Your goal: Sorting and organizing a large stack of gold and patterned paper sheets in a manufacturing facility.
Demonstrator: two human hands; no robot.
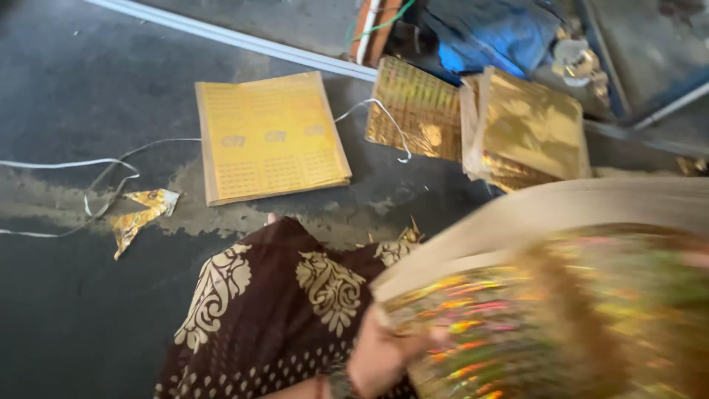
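My left hand (380,355), with a bangle at the wrist, is shut on the near edge of a thick stack of shiny gold holographic foil sheets (532,318). The stack is blurred and fills the lower right, with a beige paper edge along its top. A blurred pinkish patch at the far right edge may be my right hand (698,258) on the stack; its grip is unclear. My lap in brown cloth with cream patterns (273,310) lies below the stack.
On the dark floor lie a yellow printed stack of sheets (269,137), a gold foil stack (421,107), a paper-wrapped gold stack (532,129), a crumpled foil scrap (140,214) and white strapping (66,166). A blue bag (487,33) sits at the back.
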